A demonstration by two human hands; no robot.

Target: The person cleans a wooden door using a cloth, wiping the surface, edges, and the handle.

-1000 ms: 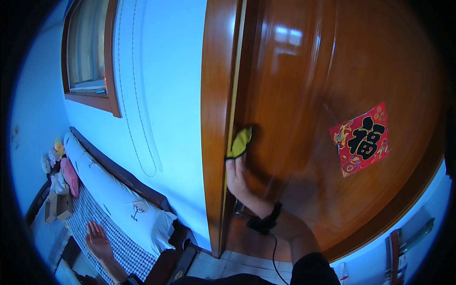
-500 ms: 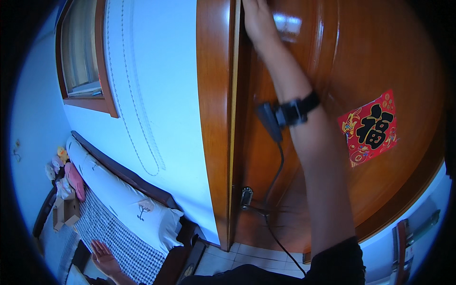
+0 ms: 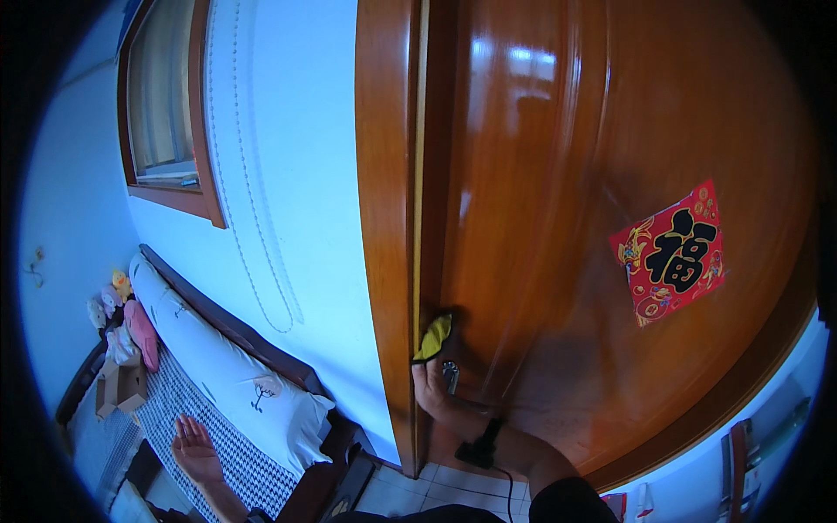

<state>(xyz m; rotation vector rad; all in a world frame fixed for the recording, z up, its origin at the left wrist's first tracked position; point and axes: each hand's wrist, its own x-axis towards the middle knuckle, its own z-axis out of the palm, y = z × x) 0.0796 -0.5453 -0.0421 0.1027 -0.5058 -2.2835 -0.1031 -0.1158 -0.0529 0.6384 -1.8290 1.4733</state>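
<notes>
My right hand [image 3: 432, 389] is closed on a yellow cloth [image 3: 434, 338] with a dark edge. It presses the cloth against the edge of the brown wooden door [image 3: 523, 235], where it meets the door frame [image 3: 384, 174]. Just right of my fingers is the metal door handle [image 3: 451, 375]. A black strapped device [image 3: 479, 446] with a cable sits on my right wrist. Low on the left, my left hand [image 3: 197, 451] is open with fingers stretched out and holds nothing, in front of the bed.
A bed with a checked cover [image 3: 187, 410], a long white pillow [image 3: 222, 349], plush toys [image 3: 139, 327] and an open cardboard box [image 3: 122, 388] lies left. A beaded chain [image 3: 247, 174] hangs beside a window [image 3: 161, 96]. A red paper decoration [image 3: 641, 270] is on the door.
My right hand has come down from the top of the door edge to beside the handle, and the yellow cloth now shows. My left hand stays open, almost where it was.
</notes>
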